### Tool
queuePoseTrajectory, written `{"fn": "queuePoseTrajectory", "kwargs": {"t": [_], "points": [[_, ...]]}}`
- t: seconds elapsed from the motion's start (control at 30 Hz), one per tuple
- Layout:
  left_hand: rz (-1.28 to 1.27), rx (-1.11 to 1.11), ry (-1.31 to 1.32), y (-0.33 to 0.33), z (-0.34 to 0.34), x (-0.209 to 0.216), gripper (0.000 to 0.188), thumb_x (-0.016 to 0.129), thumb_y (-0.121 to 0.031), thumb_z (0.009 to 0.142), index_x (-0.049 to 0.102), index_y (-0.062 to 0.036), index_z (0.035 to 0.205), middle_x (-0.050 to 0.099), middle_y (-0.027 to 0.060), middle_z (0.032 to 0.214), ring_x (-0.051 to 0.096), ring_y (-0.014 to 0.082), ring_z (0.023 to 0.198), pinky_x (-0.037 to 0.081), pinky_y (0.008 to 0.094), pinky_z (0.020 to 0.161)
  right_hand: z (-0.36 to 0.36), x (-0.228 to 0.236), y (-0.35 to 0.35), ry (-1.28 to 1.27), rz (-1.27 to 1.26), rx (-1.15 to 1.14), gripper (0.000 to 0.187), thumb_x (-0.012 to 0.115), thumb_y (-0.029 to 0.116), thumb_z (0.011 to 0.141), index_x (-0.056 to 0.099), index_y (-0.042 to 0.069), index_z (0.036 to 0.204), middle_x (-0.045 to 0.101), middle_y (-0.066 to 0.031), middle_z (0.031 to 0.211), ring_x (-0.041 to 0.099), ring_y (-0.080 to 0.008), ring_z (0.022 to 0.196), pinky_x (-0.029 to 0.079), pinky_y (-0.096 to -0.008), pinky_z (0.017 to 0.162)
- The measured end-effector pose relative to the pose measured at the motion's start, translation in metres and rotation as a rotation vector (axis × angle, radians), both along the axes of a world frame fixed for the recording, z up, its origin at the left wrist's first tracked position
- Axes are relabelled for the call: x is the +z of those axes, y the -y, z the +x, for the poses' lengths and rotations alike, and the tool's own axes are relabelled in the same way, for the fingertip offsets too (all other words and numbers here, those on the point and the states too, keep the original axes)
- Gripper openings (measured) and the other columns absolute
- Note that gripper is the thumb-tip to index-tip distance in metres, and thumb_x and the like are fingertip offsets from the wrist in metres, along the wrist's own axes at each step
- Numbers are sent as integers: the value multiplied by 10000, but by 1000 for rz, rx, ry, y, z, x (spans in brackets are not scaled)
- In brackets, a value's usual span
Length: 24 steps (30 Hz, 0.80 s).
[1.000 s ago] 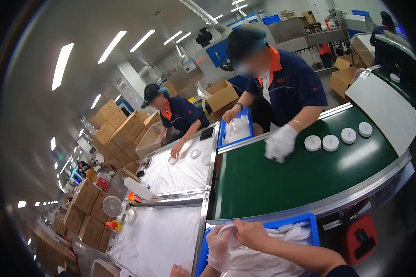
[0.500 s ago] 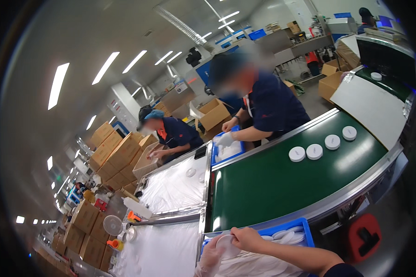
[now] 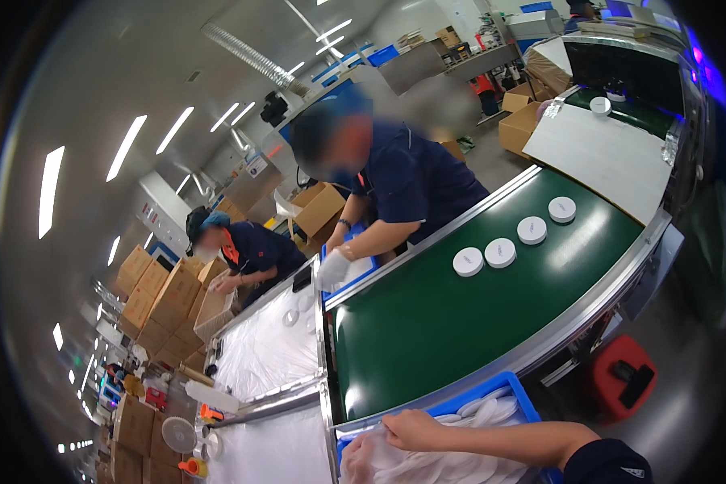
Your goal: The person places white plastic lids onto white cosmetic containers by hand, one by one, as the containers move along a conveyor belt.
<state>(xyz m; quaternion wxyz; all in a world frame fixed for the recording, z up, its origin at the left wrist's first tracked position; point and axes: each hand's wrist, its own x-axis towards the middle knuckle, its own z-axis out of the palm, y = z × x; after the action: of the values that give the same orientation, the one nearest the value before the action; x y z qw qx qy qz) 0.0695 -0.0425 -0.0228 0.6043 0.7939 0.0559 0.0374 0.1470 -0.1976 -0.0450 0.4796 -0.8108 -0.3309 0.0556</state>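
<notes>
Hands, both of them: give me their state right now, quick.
Left hand: in the blue bin, closed on the white bagged stack.
Right hand: resting on top of that stack, fingers curled; grip cannot be told.

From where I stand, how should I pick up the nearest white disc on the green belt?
Take the nearest disc by its rim, coming down from above with fingers on opposite sides. It lies flat on the belt, round and low, so only the edge offers a hold. Pinch across the line of discs, since the next disc sits close beside it in the row.
</notes>
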Motion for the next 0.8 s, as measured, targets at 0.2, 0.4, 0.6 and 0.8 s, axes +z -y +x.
{"fn": "queuePoseTrajectory", "kwargs": {"t": [0.2,0.4,0.6,0.8], "points": [[456,167,225,-33,22,-41,561,643,-188,777,416,16,1248,488,165,1185,470,247,1094,370,349,928,5,-10,-5,-60,92,-191,170,519,136,748,486,-14,823,584,-208,674,581,-377,662,461,-460,620],[1157,-169,704,-5,7,-36,431,665,-198,740,526,-34,1113,529,161,1073,499,333,1034,385,426,909,11,-30,-10,-72,167,-194,192,543,162,744,500,-6,825,589,-192,670,587,-362,660,462,-434,603],[1246,-309,402,-28,15,-69,313,589,-144,765,553,-13,1047,535,173,1065,509,361,1009,407,429,877,9,-30,-12,-90,239,-103,242,576,251,763,510,27,828,591,-170,669,581,-354,643,458,-417,581],[1161,45,273,-133,55,-78,245,552,-122,783,537,-12,1001,539,183,993,525,333,920,420,396,809,-36,-34,-20,380,51,347,151,567,170,633,620,30,623,592,-168,640,595,-304,629,474,-418,580]]}}
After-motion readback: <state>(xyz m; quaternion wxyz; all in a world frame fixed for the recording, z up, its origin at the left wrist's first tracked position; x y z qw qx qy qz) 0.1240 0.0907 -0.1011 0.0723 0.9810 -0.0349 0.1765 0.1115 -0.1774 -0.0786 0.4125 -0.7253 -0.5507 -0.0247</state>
